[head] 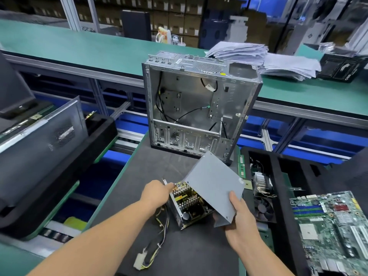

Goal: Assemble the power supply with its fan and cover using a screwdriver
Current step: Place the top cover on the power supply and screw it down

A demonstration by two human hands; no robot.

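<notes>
Two bare forearms reach in from the bottom edge over a dark mat on the green tabletop (pixel 111 200). At right, the right hand (pixel 240 218) has its grip on the lower corner of a flat grey sheet-metal cover (pixel 214 182), thumb on top and fingers curled beneath, holding it tilted above the open power supply (pixel 188 204). That box sits on the mat with its circuit board, finned heat sinks and a dark capacitor exposed; its right side is hidden by the cover. At left, the left hand (pixel 157 193) touches the box's far left corner, fingers largely out of sight, so its grip cannot be told. A bundle of yellow and black wires (pixel 157 238) trails from the box to a white plastic connector near the bottom edge. Behind stands an empty, perforated steel computer case (pixel 199 108), upright and open. A green motherboard (pixel 334 226) lies at right, cut off by the frame, beside a black foam tray (pixel 278 170) holding a small black fan.
</notes>
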